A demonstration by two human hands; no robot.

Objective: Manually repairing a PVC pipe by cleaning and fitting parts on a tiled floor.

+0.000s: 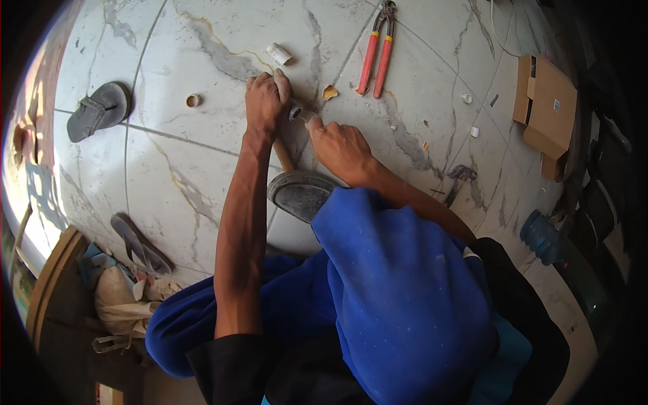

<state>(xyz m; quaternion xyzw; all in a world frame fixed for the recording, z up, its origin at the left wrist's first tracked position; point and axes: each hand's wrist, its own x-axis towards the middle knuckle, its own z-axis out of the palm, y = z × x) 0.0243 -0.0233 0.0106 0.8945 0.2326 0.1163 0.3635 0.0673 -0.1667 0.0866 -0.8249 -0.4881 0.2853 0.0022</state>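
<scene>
Between hands point(268, 100): small grey cylindrical piece point(295, 111), just beside left.

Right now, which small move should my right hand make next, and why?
I might ease the right hand slightly back, for a clearer look: its fingertips are near the grey round-ended piece beside the left hand, and any contact is too small to tell.

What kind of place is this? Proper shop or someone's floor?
Looks like an improvised floor-level workspace, maybe at a home or small workshop; can't tell which. Clues: red-handled pincers lying on a marble-patterned tile floor, with a loose sandal and an open cardboard box nearby.
</scene>
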